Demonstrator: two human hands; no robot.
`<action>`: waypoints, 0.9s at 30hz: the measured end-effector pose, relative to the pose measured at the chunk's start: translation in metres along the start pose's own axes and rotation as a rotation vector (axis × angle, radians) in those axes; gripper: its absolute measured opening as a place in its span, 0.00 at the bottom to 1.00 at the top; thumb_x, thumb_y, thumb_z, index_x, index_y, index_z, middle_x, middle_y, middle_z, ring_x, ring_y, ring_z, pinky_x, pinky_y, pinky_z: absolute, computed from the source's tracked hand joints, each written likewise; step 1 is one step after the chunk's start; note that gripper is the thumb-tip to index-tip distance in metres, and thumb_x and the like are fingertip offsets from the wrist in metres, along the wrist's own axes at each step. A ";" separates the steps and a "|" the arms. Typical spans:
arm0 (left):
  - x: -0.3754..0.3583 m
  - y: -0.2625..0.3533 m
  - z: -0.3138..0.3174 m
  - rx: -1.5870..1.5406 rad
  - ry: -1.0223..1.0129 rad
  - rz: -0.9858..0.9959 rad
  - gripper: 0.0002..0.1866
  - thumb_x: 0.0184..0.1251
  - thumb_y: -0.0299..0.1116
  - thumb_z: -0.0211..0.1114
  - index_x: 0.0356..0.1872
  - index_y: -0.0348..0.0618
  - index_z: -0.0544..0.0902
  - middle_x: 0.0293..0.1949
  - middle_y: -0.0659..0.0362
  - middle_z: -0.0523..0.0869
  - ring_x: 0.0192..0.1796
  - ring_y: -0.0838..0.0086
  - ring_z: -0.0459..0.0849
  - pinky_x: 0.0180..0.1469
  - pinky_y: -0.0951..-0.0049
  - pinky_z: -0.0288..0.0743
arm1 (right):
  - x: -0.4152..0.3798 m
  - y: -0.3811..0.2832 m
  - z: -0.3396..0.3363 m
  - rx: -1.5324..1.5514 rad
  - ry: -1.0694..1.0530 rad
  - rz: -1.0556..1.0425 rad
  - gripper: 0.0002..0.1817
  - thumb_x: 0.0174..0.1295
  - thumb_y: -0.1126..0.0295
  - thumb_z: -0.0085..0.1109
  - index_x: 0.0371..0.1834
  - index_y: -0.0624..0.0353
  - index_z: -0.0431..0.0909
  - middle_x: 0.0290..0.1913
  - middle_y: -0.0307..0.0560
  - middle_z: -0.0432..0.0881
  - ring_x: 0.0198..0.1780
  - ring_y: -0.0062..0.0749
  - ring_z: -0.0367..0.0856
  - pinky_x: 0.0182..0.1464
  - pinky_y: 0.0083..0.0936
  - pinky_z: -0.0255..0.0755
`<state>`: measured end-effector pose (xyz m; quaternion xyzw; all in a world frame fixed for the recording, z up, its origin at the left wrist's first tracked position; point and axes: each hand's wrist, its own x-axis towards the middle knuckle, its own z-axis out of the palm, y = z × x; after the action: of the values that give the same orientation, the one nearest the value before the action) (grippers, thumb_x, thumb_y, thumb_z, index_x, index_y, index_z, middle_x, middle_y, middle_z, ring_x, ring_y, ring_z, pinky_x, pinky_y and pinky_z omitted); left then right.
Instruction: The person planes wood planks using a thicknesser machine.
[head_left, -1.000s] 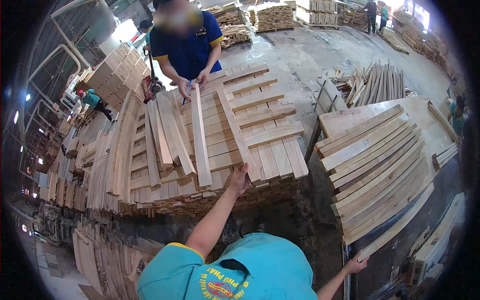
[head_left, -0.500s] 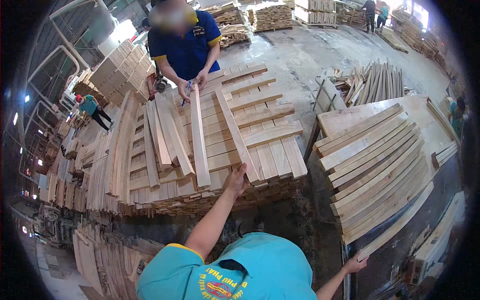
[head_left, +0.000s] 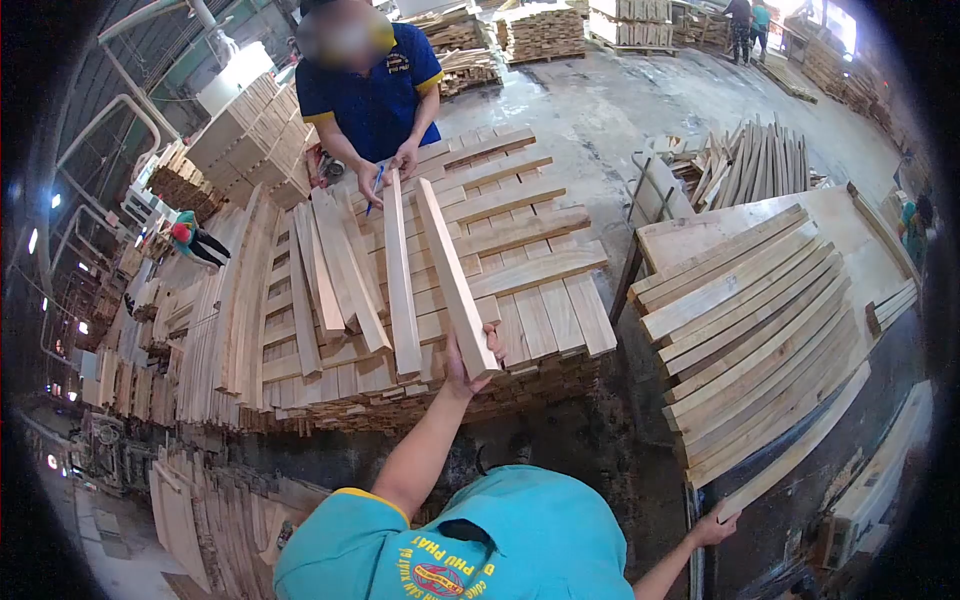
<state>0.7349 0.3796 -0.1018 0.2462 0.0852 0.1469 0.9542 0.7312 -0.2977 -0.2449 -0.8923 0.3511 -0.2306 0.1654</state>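
My left hand (head_left: 468, 368) is closed around the near end of a pale wooden board (head_left: 452, 270). That board slants away over a large stack of boards (head_left: 540, 320), its near end lifted off the wood below. At lower right, my right hand (head_left: 712, 528) grips the near end of another wooden plank (head_left: 795, 445), the outermost beside a row of planks (head_left: 760, 340) on a table. Across the stack, a co-worker in a dark blue shirt (head_left: 400, 80) holds a blue pen (head_left: 375, 187) and touches the far end of another board (head_left: 402, 270).
Loose boards (head_left: 345, 265) lie crosswise on the stack's left part. Right of the stack stands the table (head_left: 800, 215), with a pile of wood strips (head_left: 755, 165) behind it. More pallets of timber (head_left: 540, 35) stand at the back. Other people are in the distance.
My left hand has closed around the board's near end and raised it, turning its edge and end face toward me. My right hand has stayed on its plank.
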 end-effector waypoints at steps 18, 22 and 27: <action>-0.003 -0.004 -0.022 -0.320 -0.130 0.050 0.22 0.73 0.58 0.60 0.41 0.48 0.85 0.24 0.67 0.73 0.32 0.74 0.64 0.45 0.68 0.62 | 0.003 0.000 -0.001 0.007 0.010 0.001 0.39 0.66 0.36 0.66 0.70 0.56 0.80 0.58 0.61 0.82 0.59 0.59 0.82 0.61 0.49 0.75; -0.003 -0.008 -0.023 -0.319 -0.155 0.065 0.19 0.73 0.55 0.59 0.42 0.49 0.83 0.26 0.67 0.73 0.32 0.74 0.64 0.45 0.68 0.62 | 0.002 0.000 -0.001 0.000 -0.005 0.012 0.40 0.66 0.36 0.65 0.70 0.56 0.80 0.59 0.61 0.82 0.60 0.58 0.82 0.61 0.48 0.75; -0.001 -0.003 -0.014 -0.284 -0.162 0.005 0.21 0.73 0.57 0.57 0.35 0.50 0.76 0.27 0.65 0.71 0.33 0.73 0.65 0.45 0.68 0.63 | 0.002 0.007 0.006 0.024 0.043 -0.028 0.40 0.65 0.37 0.68 0.69 0.58 0.80 0.56 0.61 0.81 0.58 0.59 0.81 0.59 0.50 0.76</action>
<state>0.7310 0.3831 -0.1152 0.1203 -0.0144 0.1393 0.9828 0.7320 -0.3038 -0.2525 -0.8899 0.3392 -0.2564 0.1653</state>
